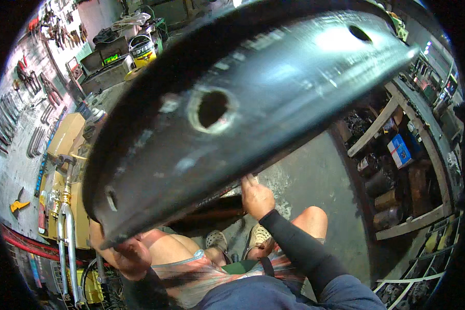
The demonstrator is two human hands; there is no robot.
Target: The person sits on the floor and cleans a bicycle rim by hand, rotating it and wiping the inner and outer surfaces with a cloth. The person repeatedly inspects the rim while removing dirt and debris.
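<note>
A big black, glossy, curved metal rim (274, 98) fills the upper middle of the view, tilted, close to me. Its broad band has a round hole with a scuffed, bare edge, a second hole near the far right end and a small slot at the lower left. My left hand (132, 256) is closed around its lower left end, with part of the fingers hidden. Against the lower edge, near the middle, my right hand (257, 197) is closed with its fingertips partly hidden. Below the rim, between my legs, is a dark brownish rounded object (209, 216), mostly covered.
Tools hang on the left wall, including pliers (28, 80) and wrenches (5, 121). A hammer (64, 161) and cardboard boxes (67, 135) are at the left. A yellow bucket (142, 50) stands far left. On the right, a wooden-framed shelf (411, 225) holds cans and a blue box (399, 151).
</note>
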